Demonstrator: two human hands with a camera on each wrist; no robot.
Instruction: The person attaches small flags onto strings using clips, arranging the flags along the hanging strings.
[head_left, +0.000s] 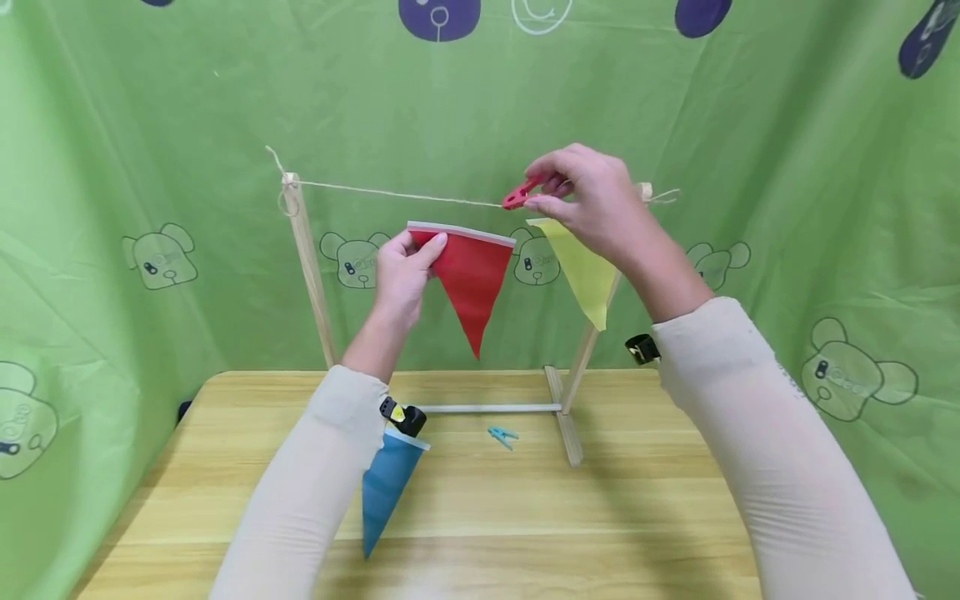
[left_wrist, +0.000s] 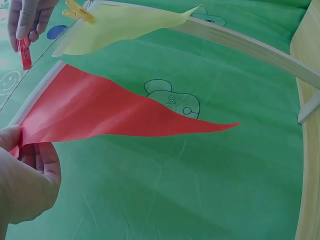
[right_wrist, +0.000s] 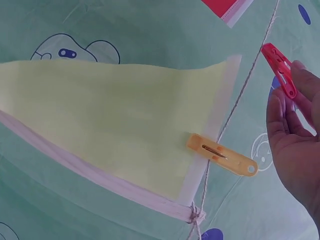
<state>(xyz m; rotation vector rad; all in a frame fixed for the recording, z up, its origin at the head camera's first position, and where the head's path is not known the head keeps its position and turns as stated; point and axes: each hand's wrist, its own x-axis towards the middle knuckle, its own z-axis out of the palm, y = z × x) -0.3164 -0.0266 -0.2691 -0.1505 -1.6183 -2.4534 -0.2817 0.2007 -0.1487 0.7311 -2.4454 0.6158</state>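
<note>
Wears pale sleeves (head_left: 742,417) nearest the camera, stretched forward over the worktop (head_left: 525,517), with a black strapped device (head_left: 408,419) at the left wrist and a similar one at the right. Pinches a red pennant (head_left: 474,275) at the left end of its white top band with the left hand (head_left: 401,271), thumb in front and fingers behind. Holds it in the air over the middle of the worktop's far edge, point down, just below the twine (head_left: 397,195) and apart from it. Pinches a red clothespin (head_left: 519,196) between thumb and fingers of the right hand (head_left: 588,196), nose at the twine; cannot tell a bite on the cord from mere touch.

Faces a wooden stand near the far edge, with a left post (head_left: 303,242), a right post (head_left: 581,367) and a white crossbar (head_left: 487,408) low down. Shows a yellow pennant (head_left: 581,267) hanging beside the right post, clipped to the twine by an orange-yellow clothespin (right_wrist: 222,155). Has a light-blue clothespin (head_left: 502,437) on the worktop toward the far edge, left of the right post. Has a blue pennant (head_left: 392,492) lying left of the middle, pointing toward the near edge, top partly hidden by the left sleeve. Backs onto a green curtain (head_left: 810,183) printed with animal heads.
</note>
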